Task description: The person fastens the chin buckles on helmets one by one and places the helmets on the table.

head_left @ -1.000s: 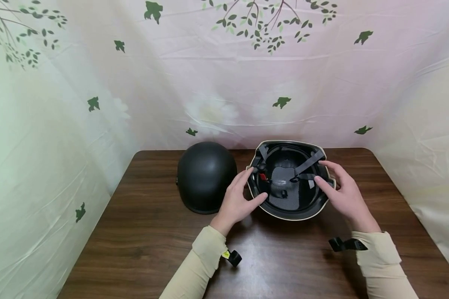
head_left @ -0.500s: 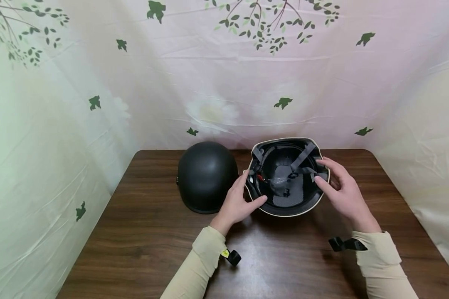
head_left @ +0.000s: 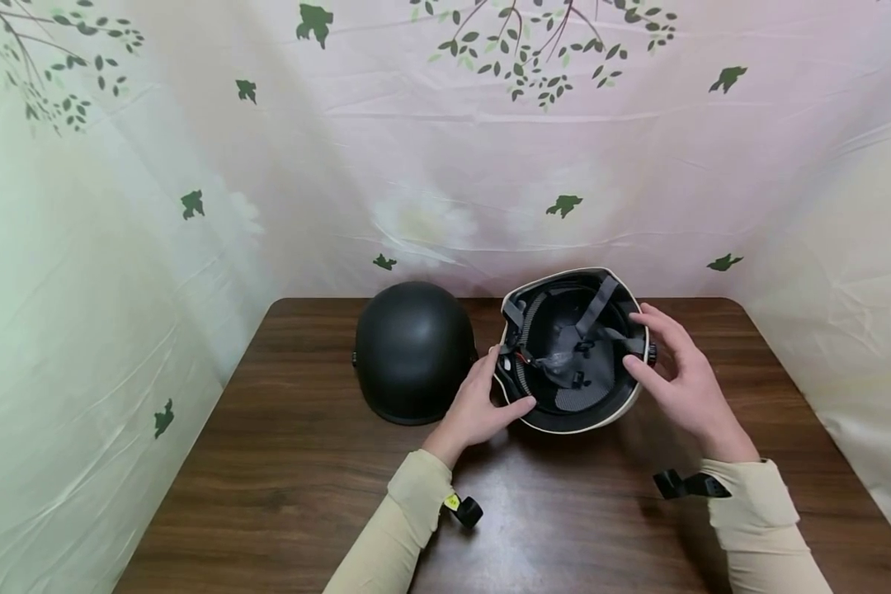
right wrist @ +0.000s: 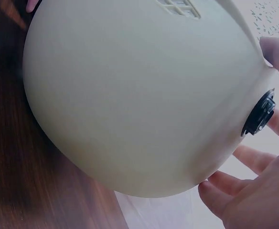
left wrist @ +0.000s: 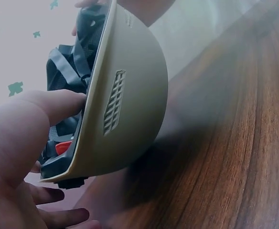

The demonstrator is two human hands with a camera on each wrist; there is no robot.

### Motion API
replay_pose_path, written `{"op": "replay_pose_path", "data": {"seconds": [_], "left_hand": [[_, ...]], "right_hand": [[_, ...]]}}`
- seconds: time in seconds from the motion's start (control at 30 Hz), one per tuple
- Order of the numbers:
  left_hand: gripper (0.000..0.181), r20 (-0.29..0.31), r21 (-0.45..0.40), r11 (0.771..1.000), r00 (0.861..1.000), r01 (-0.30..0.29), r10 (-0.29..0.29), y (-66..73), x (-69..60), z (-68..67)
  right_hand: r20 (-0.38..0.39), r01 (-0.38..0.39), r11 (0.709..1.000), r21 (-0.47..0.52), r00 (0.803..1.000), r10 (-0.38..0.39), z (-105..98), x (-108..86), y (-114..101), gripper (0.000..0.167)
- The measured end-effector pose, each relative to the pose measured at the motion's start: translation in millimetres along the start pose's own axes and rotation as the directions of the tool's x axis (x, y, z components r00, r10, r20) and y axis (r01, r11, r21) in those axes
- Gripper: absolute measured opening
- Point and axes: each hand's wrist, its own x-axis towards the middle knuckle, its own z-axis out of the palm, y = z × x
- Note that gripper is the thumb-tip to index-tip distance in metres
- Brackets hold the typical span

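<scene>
A beige helmet [head_left: 590, 392] lies upturned, its black padded inside and grey straps [head_left: 597, 307] facing up. My left hand [head_left: 478, 411] holds its left rim, thumb over the edge and fingers along the side. At the right rim, my right hand [head_left: 683, 386] grips with the thumb on the edge and fingers round the outside, near a black side knob [right wrist: 260, 113]. The left wrist view shows the shell's vent grille [left wrist: 114, 102] and a red piece [left wrist: 63, 147] inside the rim. Left of it, a black helmet [head_left: 414, 351] sits dome up.
Both helmets are near the back of the brown wooden table [head_left: 282, 462]. A pale curtain [head_left: 445, 165] with leaf prints hangs behind and at both sides. Each wrist carries a small black camera.
The beige helmet has turned counterclockwise in the head view, bringing its right-side knob into sight. Both hands stay at its sides with small shifts. The black helmet stays put.
</scene>
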Motion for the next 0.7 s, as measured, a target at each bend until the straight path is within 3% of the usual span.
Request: {"op": "replay_pose_path", "data": {"seconds": [0.23,0.7], "left_hand": [[0.105,0.023,0.032,0.999,1.0,0.007,-0.008,-8.8,4.9,8.8],[0.099,0.066,0.086,0.991,0.992,0.104,-0.11,-15.2,17.6,20.0]], "right_hand": [[0.029,0.014,1.0,-0.006,0.999,-0.014,-2,-0.7,-3,0.071],[0.013,0.084,0.996,0.015,0.996,-0.085,0,-2.1,-2,0.083]]}}
